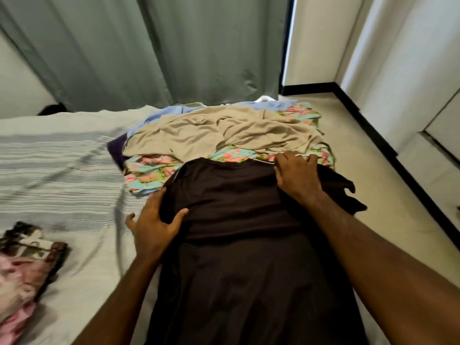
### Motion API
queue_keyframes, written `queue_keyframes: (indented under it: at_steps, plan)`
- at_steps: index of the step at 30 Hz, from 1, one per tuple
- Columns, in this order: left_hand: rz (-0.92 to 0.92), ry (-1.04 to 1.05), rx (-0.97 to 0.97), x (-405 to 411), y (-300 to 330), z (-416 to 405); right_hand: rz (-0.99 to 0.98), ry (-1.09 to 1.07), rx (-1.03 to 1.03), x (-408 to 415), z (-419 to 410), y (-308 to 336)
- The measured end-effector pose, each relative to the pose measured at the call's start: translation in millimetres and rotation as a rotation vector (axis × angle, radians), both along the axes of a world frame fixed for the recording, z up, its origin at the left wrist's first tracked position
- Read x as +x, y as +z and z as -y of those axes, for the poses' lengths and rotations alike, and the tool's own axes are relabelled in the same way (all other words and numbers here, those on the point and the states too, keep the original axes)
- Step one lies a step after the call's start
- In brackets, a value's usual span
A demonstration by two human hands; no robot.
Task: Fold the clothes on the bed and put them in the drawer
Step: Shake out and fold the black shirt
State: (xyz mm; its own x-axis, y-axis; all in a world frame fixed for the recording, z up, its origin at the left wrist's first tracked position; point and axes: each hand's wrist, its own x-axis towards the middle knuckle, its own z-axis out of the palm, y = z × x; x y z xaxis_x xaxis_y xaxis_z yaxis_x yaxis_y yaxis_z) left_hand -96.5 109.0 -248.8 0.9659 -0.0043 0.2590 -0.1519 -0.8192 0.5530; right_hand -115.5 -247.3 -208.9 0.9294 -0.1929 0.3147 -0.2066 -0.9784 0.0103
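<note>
Head view looks down over a bed covered by a pale sheet with grey woven stripes (57, 170), and the dark brown knit garment (236, 220) spread lengthwise at the bed's right edge serves as the landmark. Far to its left, at the near corner of the bed, lies a crumpled pink and dark patterned cloth (27, 265). Touching the garment's left edge is the left hand (154, 220), fingers spread under or beside the fabric and thumb pressed on top, so it pinches that edge. Beyond the garment, toward the grey-green curtain (149, 46), sits the unfolded heap: a wrinkled beige cotton piece (224, 133) on top, a tropical-print fabric in teal and pink (149, 170) under it, and a pale blue cloth (169, 112) at the back. At the garment's far right corner the right hand (296, 173) presses down with fingers curled over the edge, gripping it. Right of the garment is cream floor with a black skirting (398, 158). No drawer can be made out with certainty. My reading is that the folding of this one garment is under way, with a crosswise fold already showing across its middle. The next move likely calls for drawing the left edge inward while the right hand anchors the corner, keeping the fabric flat.
</note>
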Motion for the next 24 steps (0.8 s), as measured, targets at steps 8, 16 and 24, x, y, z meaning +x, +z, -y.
queue_keyframes:
  at_steps: [8,16,24]
  plan:
    - [-0.022,0.05,0.051,-18,-19,-75,-0.095,0.309,0.187,65,-116,12]
    - [-0.293,0.118,-0.01,7,-7,-77,-0.331,0.35,0.232,114,-182,19]
    - [-0.484,0.243,-0.595,49,13,-89,-0.283,0.259,0.118,140,-175,2]
